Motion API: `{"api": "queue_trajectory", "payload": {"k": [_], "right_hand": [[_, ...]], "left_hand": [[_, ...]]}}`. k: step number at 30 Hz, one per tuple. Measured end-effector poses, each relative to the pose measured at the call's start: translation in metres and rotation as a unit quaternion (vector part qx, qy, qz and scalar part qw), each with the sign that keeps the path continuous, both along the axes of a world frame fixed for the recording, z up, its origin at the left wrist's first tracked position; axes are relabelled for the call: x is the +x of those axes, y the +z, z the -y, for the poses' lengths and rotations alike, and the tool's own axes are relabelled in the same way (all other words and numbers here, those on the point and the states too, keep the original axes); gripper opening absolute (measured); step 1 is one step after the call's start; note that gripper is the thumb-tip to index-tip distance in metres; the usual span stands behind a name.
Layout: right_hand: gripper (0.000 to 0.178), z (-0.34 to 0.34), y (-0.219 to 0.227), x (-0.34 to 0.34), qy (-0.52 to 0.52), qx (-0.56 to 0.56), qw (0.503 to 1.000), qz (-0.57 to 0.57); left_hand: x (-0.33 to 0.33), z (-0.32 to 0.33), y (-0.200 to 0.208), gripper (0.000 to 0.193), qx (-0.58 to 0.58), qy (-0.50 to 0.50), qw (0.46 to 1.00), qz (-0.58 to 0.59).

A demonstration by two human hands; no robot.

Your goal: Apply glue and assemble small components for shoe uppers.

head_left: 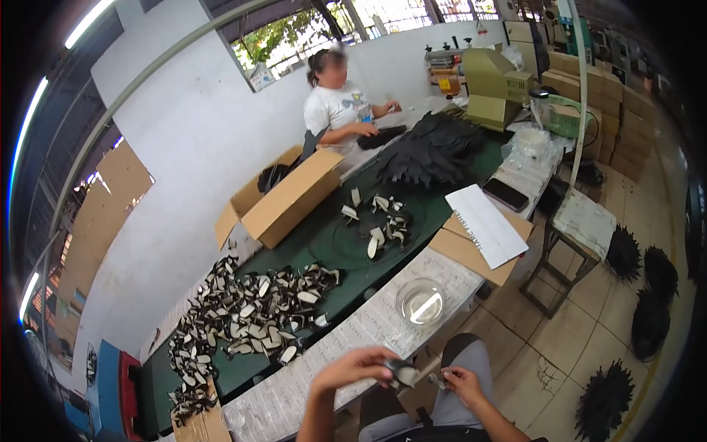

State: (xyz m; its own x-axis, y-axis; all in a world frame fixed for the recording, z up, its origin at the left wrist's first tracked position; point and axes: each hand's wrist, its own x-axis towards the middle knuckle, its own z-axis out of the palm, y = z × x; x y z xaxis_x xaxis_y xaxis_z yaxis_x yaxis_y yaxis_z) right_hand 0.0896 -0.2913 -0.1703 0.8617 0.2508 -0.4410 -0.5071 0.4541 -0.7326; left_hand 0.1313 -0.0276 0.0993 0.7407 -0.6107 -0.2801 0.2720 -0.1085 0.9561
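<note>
Just above my lap, my left hand is closed round a small black piece with a pale part. To its right, my right hand has its fingertips pinched together at a tiny greyish thing, too small to name. A large heap of similar black-and-cream pieces covers the left part of the green work surface. Farther along lies a smaller cluster of them. Beyond my hands, a round clear bowl sits on the table's pale near ledge.
Across the table a person handles black material beside a big black pile. An open cardboard box stands at the far edge. On the right are a white sign, a phone, a stool and black bundles on the floor.
</note>
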Motion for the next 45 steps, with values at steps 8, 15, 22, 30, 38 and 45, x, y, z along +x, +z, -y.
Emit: {"api": "queue_trajectory", "payload": {"k": [8,15,22,30,38,45], "right_hand": [[0.020,0.006,-0.004,0.003,-0.028,0.070,0.996,0.040],[0.021,0.009,-0.019,0.005,-0.028,0.108,0.993,0.025],[0.025,0.008,0.018,-0.001,0.020,0.072,0.997,0.027],[0.028,0.013,0.014,-0.001,-0.016,0.107,0.994,0.026],[0.031,0.010,-0.020,0.000,0.023,0.129,0.991,0.032],[0.023,0.019,-0.016,0.007,0.000,0.228,0.971,0.064]], "left_hand": [[0.142,-0.051,0.037,0.060,0.018,0.477,0.810,0.339],[0.126,-0.136,-0.096,0.087,0.572,0.466,0.609,0.292],[0.097,-0.184,-0.141,0.070,0.654,0.382,0.581,0.299],[0.107,-0.210,-0.141,0.039,0.543,0.472,0.624,0.304],[0.111,-0.228,-0.100,0.035,0.357,0.520,0.690,0.354],[0.067,-0.159,-0.038,0.052,-0.051,0.497,0.842,0.205]]}}
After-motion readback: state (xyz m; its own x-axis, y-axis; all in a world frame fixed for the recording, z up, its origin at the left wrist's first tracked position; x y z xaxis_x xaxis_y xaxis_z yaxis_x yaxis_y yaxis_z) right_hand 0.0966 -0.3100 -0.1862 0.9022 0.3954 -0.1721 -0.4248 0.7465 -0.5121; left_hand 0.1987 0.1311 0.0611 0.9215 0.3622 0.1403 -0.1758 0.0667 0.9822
